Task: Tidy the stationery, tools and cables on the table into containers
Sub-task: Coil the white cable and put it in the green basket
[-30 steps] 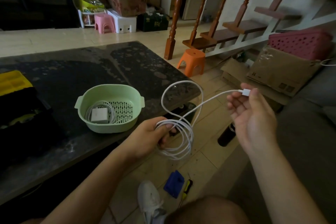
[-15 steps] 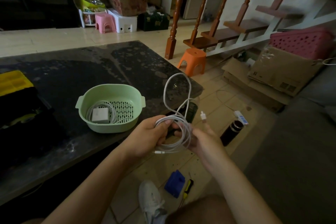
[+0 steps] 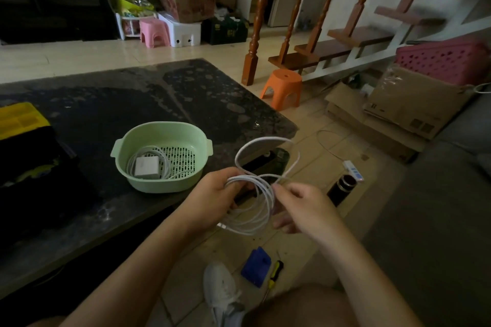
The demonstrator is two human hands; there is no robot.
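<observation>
My left hand (image 3: 212,199) grips the white cable (image 3: 267,207) at the top of its coil, fingers curled round the gathered turns; my right hand (image 3: 300,210) pinches the same cable just beside it, where one loose loop (image 3: 265,140) stands up and bows away over the table's corner; the coil itself hangs below my left fingers off the table's edge, over the floor tiles, its turns lying roughly in one upright plane. What the coming move turns on, I judge, is that the green basket (image 3: 159,183) sits on the dark table (image 3: 132,98) forward and to the left of the coil, so my left hand is the nearer one and the bundle must travel leftward and up over the rim. The cable is thin, smooth, round and springy-looking; the free loop will likely want to sprawl unless folded in first. The basket is matte plastic, oval, with a slotted floor and small side lugs; a white square charger (image 3: 146,167) wound in its own lead already lies in its left half.
</observation>
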